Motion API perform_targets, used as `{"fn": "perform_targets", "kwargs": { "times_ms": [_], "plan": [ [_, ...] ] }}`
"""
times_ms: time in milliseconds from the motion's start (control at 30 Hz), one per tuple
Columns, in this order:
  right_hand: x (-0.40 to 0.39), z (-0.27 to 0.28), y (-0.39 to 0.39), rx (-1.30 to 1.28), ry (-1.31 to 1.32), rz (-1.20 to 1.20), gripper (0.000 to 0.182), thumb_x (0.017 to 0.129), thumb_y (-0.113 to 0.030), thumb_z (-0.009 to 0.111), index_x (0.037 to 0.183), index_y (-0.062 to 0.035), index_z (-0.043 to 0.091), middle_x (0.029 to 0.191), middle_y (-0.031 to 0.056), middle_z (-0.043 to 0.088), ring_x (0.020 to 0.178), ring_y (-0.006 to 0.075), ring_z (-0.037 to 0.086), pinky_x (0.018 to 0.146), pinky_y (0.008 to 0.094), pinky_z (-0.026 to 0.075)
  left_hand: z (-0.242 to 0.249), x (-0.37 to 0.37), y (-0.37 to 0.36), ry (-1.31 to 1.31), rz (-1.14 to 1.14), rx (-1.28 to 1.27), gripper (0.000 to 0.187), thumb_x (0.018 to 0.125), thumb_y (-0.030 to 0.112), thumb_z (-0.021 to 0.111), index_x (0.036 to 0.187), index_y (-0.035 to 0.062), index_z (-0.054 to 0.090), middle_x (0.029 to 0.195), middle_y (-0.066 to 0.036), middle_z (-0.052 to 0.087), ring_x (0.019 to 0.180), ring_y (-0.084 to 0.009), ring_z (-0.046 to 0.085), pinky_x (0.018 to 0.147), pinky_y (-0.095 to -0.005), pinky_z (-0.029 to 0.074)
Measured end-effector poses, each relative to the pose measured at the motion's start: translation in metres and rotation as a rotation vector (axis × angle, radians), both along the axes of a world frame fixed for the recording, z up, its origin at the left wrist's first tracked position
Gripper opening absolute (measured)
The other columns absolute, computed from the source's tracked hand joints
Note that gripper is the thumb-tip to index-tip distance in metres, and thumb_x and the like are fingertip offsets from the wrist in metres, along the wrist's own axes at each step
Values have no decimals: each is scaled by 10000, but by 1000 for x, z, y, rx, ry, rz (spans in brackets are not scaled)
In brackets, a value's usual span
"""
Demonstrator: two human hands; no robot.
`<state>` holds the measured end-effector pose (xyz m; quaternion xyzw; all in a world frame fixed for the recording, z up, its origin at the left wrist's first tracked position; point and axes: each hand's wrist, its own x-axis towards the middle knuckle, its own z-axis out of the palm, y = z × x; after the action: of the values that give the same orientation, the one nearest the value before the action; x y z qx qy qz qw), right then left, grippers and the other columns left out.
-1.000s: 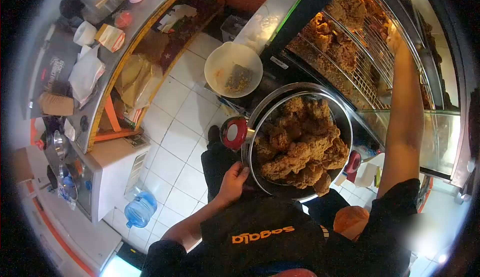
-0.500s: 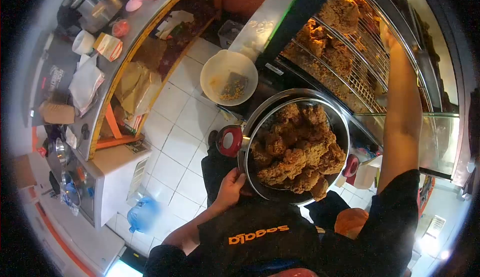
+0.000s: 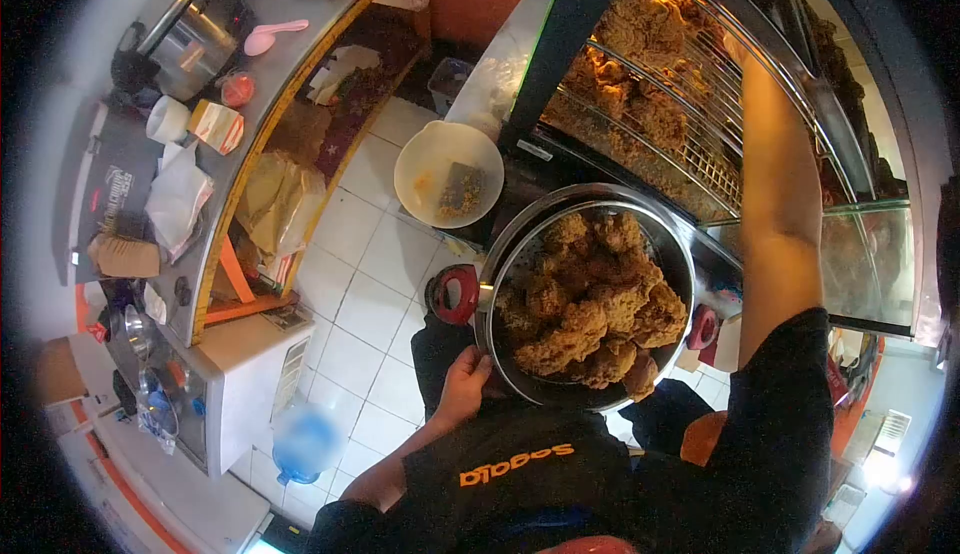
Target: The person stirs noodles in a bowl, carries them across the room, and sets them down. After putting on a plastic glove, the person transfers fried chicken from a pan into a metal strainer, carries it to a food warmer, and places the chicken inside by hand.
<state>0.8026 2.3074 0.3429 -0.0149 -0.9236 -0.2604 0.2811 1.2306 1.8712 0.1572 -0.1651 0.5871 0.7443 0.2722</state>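
The left hand (image 3: 462, 386) grips the near rim of the metal bowl (image 3: 510, 222), fingers clamped on its edge, and holds it at chest height against the person's black shirt (image 3: 520, 474). The bowl is heaped with fried chicken pieces (image 3: 590, 299). Compared with a second ago, the bowl has stayed in the same grip while the right arm (image 3: 780, 184) has reached further up and inward along the wire rack (image 3: 700, 144) of the display cabinet; this suggests that a piece is being set on or taken from the rack. The right hand (image 3: 738, 46) is largely hidden among the rack bars, so whether its fingers are apart or together cannot be told. A white bowl (image 3: 425, 159) sits left of the cabinet. The water bottle (image 3: 305, 442) on the floor is blurred.
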Motion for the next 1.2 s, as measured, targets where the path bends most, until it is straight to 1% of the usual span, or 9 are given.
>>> {"fn": "perform_targets", "kwargs": {
  "times_ms": [100, 467, 567, 800, 867, 900, 967, 1000, 1200],
  "plan": [
    [0, 0, -4, -21, -6, 2, 306, 919, -252, 353, 1058, -51, 538, 1019, 85, 586, 884, 189, 557, 692, 263, 486, -13, 6, -1, 99, 9, -25, 125, 924, 165, 440, 910, 47, 477, 719, 25, 468, 673, -66, 487, 503, -245, 452],
    [4, 2, -20, -160, 29, 26, 293, 911, -247, 357, 1037, -67, 550, 1014, 86, 590, 870, 192, 561, 687, 276, 483, -4, 2, -4, -10, -35, -6, 165, 917, 159, 438, 1030, 47, 484, 847, -12, 521, 723, -101, 543, 560, -305, 549],
    [15, 6, -26, -216, 47, 26, 290, 908, -246, 359, 1031, -71, 554, 1013, 86, 591, 866, 193, 562, 685, 280, 482, 2, 0, 1, -8, 54, 67, 139, 918, 158, 433, 983, 44, 478, 852, -21, 532, 751, -114, 561, 557, -325, 554],
    [65, 5, -50, -430, 46, 0, 283, 902, -243, 362, 1018, -81, 562, 1010, 87, 593, 857, 196, 564, 682, 288, 480, 14, -8, -3, -19, -83, -53, 118, 916, 156, 444, 948, 46, 475, 818, -22, 540, 798, -116, 557, 529, -304, 537],
    [77, 0, -62, -499, 14, -19, 281, 901, -243, 362, 1014, -84, 564, 1009, 87, 594, 855, 196, 565, 681, 291, 480, -17, -1, -8, 94, -86, -72, 191, 892, 185, 497, 947, 2, 505, 780, -9, 493, 741, -101, 446, 681, -257, 362],
    [80, -3, -70, -531, -9, -28, 280, 900, -242, 363, 1013, -85, 565, 1008, 87, 594, 853, 197, 565, 681, 292, 479, -26, 1, -10, 115, -96, -73, 191, 892, 185, 497, 947, 2, 505, 780, -9, 493, 741, -101, 446, 681, -257, 362],
    [82, -4, -82, -586, -73, -43, 278, 898, -241, 364, 1009, -88, 567, 1007, 87, 595, 851, 197, 566, 680, 294, 479, -36, -1, -14, 90, -182, -72, 133, 915, 158, 453, 994, 56, 484, 848, -16, 536, 839, -147, 544, 633, -338, 531],
    [83, -4, -88, -612, -113, -47, 277, 898, -241, 364, 1007, -90, 569, 1007, 87, 595, 849, 198, 566, 679, 295, 479, 21, -10, -1, -91, -57, -47, 165, 920, 171, 442, 1038, 60, 475, 904, -19, 537, 850, -156, 545, 668, -368, 527],
    [101, 7, -99, -681, -329, -33, 272, 893, -238, 366, 996, -98, 575, 1004, 88, 597, 842, 199, 569, 676, 302, 477, 21, -8, -1, 12, -82, 52, 218, 935, 223, 409, 1080, 66, 454, 955, -24, 547, 812, -187, 577, 632, -382, 543]
  ]
}}
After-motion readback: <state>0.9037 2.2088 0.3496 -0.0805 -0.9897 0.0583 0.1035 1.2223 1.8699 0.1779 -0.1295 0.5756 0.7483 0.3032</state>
